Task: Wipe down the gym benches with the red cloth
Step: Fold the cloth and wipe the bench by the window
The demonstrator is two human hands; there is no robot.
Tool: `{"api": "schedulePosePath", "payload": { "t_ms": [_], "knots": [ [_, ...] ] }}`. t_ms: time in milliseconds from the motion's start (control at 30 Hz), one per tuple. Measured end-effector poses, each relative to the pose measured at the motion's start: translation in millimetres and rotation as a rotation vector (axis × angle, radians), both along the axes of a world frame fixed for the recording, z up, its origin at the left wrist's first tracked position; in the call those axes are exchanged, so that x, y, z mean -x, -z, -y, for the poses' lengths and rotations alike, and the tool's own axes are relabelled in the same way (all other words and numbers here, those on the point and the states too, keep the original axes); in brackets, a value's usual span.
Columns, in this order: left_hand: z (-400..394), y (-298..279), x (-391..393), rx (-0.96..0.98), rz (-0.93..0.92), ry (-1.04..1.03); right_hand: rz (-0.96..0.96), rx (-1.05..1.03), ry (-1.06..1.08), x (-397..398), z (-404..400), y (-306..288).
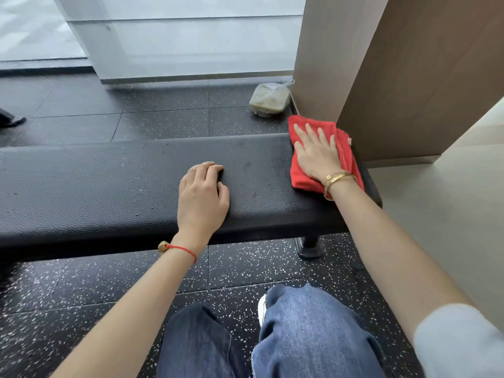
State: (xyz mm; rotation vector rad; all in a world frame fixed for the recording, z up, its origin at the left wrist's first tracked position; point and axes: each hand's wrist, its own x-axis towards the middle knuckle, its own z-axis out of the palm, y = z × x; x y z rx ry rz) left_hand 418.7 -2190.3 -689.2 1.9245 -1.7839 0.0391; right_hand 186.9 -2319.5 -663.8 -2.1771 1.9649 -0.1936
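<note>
Right hand flat on the red cloth at the right end of the bench; left hand resting mid-bench.

Nearest the viewer, the person's knees in blue jeans [300, 331] sit above the black speckled floor [81, 296]. The black padded bench [95, 186] runs left to right, with one foot [309, 246] visible under its near edge toward the right end. The left hand [201, 195] rests on the pad just inside the near edge, near mid-length, fingers curled under and holding nothing; a red cord bracelet [180, 249] circles the wrist. The right hand [317, 152] presses flat, fingers straight and spread, on the red cloth [346, 156], which covers the bench's right end from near edge to far edge. Gold bangles [336, 180] sit on that wrist. Beyond the far right corner, a clear bagged container [270, 99] lies on the floor beside the brown panel [409, 77].
</note>
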Motion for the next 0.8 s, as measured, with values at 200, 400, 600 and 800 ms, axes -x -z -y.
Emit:
{"api": "schedulePosePath", "payload": {
  "t_ms": [200, 400, 600, 800],
  "knots": [
    [1, 1, -2, 0.012, -0.005, 0.001, 0.031, 0.032, -0.255, -54, -35, 1],
    [0, 2, -3, 0.012, -0.014, 0.014, 0.017, 0.110, -0.349, -16, -100, 9],
    [0, 4, -2, 0.016, 0.000, 0.013, 0.001, 0.047, -0.118, 49, -70, 10],
    [0, 1, 4, -0.001, 0.035, -0.013, -0.011, -0.008, -0.062, 8, -8, 2]
  ]
}}
